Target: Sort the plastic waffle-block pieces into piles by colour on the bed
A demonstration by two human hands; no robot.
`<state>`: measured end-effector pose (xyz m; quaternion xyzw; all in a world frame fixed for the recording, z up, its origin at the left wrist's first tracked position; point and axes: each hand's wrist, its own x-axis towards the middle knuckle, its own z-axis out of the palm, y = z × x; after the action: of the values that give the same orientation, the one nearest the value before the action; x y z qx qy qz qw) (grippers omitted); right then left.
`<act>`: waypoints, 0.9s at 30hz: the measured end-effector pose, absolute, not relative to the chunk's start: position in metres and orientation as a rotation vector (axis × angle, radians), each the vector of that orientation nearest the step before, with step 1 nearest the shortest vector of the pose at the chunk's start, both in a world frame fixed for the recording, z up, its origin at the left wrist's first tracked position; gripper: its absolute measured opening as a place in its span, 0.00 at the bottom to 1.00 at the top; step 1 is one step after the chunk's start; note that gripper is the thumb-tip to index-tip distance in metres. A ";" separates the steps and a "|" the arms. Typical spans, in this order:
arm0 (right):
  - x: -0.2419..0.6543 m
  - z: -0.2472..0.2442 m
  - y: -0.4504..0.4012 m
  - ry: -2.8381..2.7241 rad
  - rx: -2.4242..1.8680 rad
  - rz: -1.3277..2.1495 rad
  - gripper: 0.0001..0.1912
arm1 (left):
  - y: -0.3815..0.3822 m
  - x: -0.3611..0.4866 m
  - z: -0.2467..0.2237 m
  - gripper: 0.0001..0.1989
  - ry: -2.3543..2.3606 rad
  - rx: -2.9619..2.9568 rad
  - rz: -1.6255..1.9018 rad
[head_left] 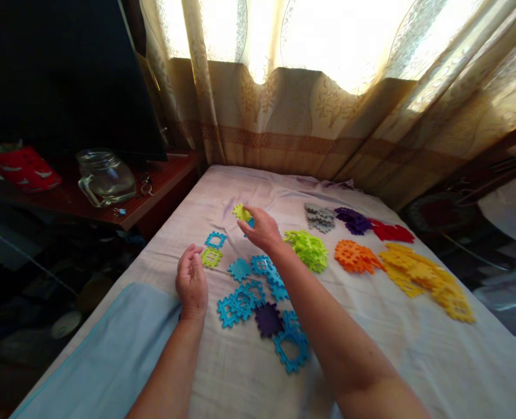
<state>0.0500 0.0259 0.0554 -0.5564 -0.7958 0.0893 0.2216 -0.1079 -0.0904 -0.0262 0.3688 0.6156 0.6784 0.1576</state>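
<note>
My right hand (261, 228) reaches over the sheet with thumb and fingers closed on a yellow-green piece (241, 212); a blue piece (251, 223) shows just under it. My left hand (192, 279) rests on the sheet, fingers together, beside a green square piece (212, 257); whether it holds anything is hidden. A blue square frame (215, 240) lies just beyond that green piece. Nearer me are several blue pieces (239, 269), a dark purple square (269, 320) and a blue piece with a round opening (291, 351). A lime green pile (308, 250) sits right of my right forearm.
Grey (320, 217), purple (352, 221), red (391, 230), orange (357, 256) and yellow (427, 277) piles lie to the right. A blue cloth (109, 355) covers the near left. A glass jug (106, 177) and red container (22, 169) stand on the side desk.
</note>
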 end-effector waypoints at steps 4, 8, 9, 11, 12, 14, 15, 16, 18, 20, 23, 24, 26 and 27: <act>0.114 0.055 0.006 -1.920 -1.597 0.383 0.22 | -0.088 -0.108 -0.027 0.17 1.757 1.080 1.944; 0.138 0.046 -0.007 -1.661 -1.502 0.748 0.21 | -0.086 -0.109 -0.030 0.16 1.726 1.069 1.935; 0.134 0.044 -0.010 -1.621 -1.458 0.836 0.21 | -0.085 -0.109 -0.031 0.16 1.724 1.063 1.935; 0.117 0.041 -0.017 -1.557 -1.375 1.001 0.22 | -0.085 -0.109 -0.030 0.16 1.729 1.067 1.937; 0.106 0.039 -0.021 -1.526 -1.339 1.081 0.23 | -0.086 -0.109 -0.029 0.16 1.733 1.093 1.938; 0.085 0.037 -0.029 -1.446 -1.285 1.221 0.25 | -0.089 -0.106 -0.025 0.16 1.740 1.246 1.923; 0.077 0.036 -0.032 -1.400 -1.266 1.279 0.26 | -0.091 -0.105 -0.023 0.16 1.733 1.374 1.894; 0.070 0.036 -0.035 -1.352 -1.252 1.326 0.27 | -0.092 -0.103 -0.020 0.16 1.718 1.520 1.847; 0.063 0.035 -0.040 -1.269 -1.224 1.389 0.28 | -0.095 -0.098 -0.017 0.15 1.689 1.779 1.718; 0.061 0.035 -0.043 -1.217 -1.183 1.423 0.27 | -0.096 -0.094 -0.017 0.14 1.694 1.901 1.624; 0.065 0.035 -0.046 -1.225 -1.150 1.432 0.25 | -0.095 -0.092 -0.020 0.10 1.722 1.932 1.581; 0.067 0.035 -0.047 -1.253 -1.158 1.420 0.24 | -0.095 -0.092 -0.021 0.09 1.724 1.938 1.576; 0.072 0.036 -0.049 -1.336 -1.199 1.375 0.23 | -0.095 -0.092 -0.021 0.09 1.743 1.962 1.557; 0.075 0.036 -0.051 -1.381 -1.219 1.346 0.23 | -0.095 -0.092 -0.020 0.09 1.757 1.982 1.543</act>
<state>0.0748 -0.0505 0.0356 -0.4858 -0.5502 0.5361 0.4169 -0.0920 -0.0950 -0.0203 0.6461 0.5727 0.5031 0.0380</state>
